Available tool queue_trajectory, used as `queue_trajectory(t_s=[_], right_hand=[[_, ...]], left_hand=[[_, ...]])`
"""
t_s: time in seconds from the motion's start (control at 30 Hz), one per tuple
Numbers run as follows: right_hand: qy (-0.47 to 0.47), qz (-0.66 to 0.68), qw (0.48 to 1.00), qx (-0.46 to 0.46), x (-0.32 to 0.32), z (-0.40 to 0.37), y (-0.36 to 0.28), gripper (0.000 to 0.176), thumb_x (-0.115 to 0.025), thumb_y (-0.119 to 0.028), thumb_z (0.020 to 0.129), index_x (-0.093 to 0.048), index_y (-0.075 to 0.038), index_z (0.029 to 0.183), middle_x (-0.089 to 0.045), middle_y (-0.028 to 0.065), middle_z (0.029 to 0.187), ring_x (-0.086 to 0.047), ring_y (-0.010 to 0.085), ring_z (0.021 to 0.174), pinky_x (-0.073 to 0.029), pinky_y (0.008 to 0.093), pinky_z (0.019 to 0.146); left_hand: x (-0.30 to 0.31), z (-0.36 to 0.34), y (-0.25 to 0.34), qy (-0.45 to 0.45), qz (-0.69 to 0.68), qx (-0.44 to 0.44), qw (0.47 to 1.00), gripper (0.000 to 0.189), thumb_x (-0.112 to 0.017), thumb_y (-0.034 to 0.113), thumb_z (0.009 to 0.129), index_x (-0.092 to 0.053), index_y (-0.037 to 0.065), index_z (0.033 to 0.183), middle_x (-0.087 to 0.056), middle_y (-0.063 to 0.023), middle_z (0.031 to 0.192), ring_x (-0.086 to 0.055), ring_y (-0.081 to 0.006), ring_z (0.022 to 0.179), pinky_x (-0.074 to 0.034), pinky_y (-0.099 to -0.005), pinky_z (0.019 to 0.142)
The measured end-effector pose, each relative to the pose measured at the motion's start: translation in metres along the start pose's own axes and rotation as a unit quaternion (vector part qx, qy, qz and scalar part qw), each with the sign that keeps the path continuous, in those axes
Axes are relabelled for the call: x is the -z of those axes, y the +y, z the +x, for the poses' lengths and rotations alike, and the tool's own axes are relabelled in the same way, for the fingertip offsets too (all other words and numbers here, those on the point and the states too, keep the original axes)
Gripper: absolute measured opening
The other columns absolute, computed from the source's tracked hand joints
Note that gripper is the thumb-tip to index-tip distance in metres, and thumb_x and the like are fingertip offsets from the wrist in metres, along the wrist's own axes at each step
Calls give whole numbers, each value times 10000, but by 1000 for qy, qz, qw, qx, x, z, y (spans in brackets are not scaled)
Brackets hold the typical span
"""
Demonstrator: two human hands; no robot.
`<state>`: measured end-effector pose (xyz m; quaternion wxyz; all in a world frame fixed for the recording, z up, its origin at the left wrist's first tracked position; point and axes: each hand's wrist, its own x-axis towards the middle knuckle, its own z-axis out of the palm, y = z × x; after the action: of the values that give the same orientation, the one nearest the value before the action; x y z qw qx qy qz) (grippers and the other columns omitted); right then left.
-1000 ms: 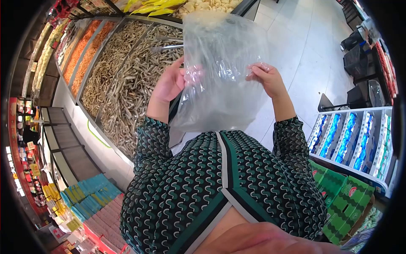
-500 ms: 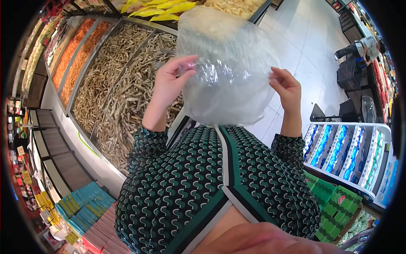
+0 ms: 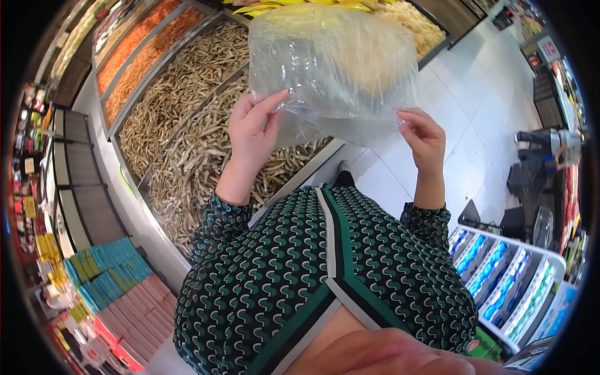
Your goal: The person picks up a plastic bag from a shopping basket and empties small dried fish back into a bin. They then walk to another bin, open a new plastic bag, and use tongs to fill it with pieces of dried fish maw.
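Observation:
A clear plastic bag (image 3: 331,62) is stretched between my two hands, in front of my chest and above the floor and the bin edge. My left hand (image 3: 255,122) pinches its near left edge between thumb and fingers. At the right edge, my right hand (image 3: 422,134) pinches the film the same way. The bag looks thin and wrinkled, and I see nothing inside it. Below my left hand lie small dried fish (image 3: 206,147) in a divided bin; the bag covers part of them.
Orange dried shrimp-like goods (image 3: 150,56) fill bins at the far left. Yellow packets (image 3: 300,5) and pale dried pieces (image 3: 412,28) lie beyond the bag. A white rack of blue packages (image 3: 500,275) stands at the right. Tiled floor (image 3: 462,119) runs between displays.
The bag has gone from puffed and rounded to flatter and wider, its lower edge higher up. Both hands keep their pinch. My view has turned, showing more floor and a shoe.

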<state>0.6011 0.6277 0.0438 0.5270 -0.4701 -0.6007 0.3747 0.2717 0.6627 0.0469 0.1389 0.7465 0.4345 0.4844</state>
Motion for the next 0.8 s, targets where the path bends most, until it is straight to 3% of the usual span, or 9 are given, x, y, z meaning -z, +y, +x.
queue_trajectory(t_s=[0.23,0.43,0.53,0.57,0.63,0.67,0.7,0.77,0.8], right_hand=[[31,-158,978,131,-7,71,20,241,-656,91,745,-714,-22,950,-650,55,822,-552,155,738,-428,229,666],[49,-217,953,206,18,128,57,184,-639,82,775,-668,-25,922,-620,131,1036,-571,233,956,-449,312,837],[-25,115,983,138,13,159,67,102,-545,19,912,-530,-24,1003,-600,115,1083,-553,213,1083,-419,323,950],[-29,118,984,133,9,166,73,102,-545,19,912,-530,-24,1003,-600,115,1083,-553,213,1083,-419,323,950],[10,238,971,39,-1,181,86,97,-514,-18,946,-518,-17,1043,-604,108,1046,-580,204,1004,-432,316,935],[7,241,970,35,-6,193,95,97,-514,-18,946,-518,-17,1043,-604,108,1046,-580,204,1004,-432,316,935],[28,236,971,5,-11,207,105,121,-539,-52,942,-511,-12,1053,-608,107,1018,-590,206,958,-441,316,919],[45,231,972,-27,-28,242,127,160,-563,-86,938,-503,-6,1062,-611,107,990,-601,208,913,-451,316,904],[34,106,994,3,-41,263,139,249,-604,-129,916,-495,-1,1100,-597,125,1025,-586,223,941,-449,341,905]], left_hand=[[-8,29,-17,128,175,-4,976,417,-686,-113,656,-704,91,1019,-522,-25,784,-531,-176,760,-472,-286,735],[-20,65,-24,169,267,-31,948,256,-702,-43,706,-640,82,921,-568,-97,908,-563,-239,899,-447,-367,913],[-38,76,-39,154,-120,33,980,282,-750,59,749,-511,74,897,-575,-45,944,-553,-179,852,-451,-340,813],[-41,77,-38,154,-116,39,980,282,-750,59,749,-511,74,897,-575,-45,944,-553,-179,852,-451,-340,813],[-42,90,-29,48,-194,193,961,255,-747,60,754,-523,63,876,-570,-14,933,-535,-138,857,-446,-315,805],[-40,87,-37,-51,-150,279,947,229,-736,67,751,-536,56,863,-552,-8,913,-521,-122,845,-436,-285,780],[-44,87,-44,-49,-146,285,946,229,-736,67,751,-536,56,863,-552,-8,913,-521,-122,845,-436,-285,780],[-54,85,-56,-156,-337,286,883,209,-723,88,743,-544,61,848,-586,-43,986,-528,-124,876,-426,-265,787],[-63,80,-53,-119,-402,312,853,274,-674,89,751,-595,28,1006,-606,-119,1157,-574,-187,1009,-449,-302,886]])
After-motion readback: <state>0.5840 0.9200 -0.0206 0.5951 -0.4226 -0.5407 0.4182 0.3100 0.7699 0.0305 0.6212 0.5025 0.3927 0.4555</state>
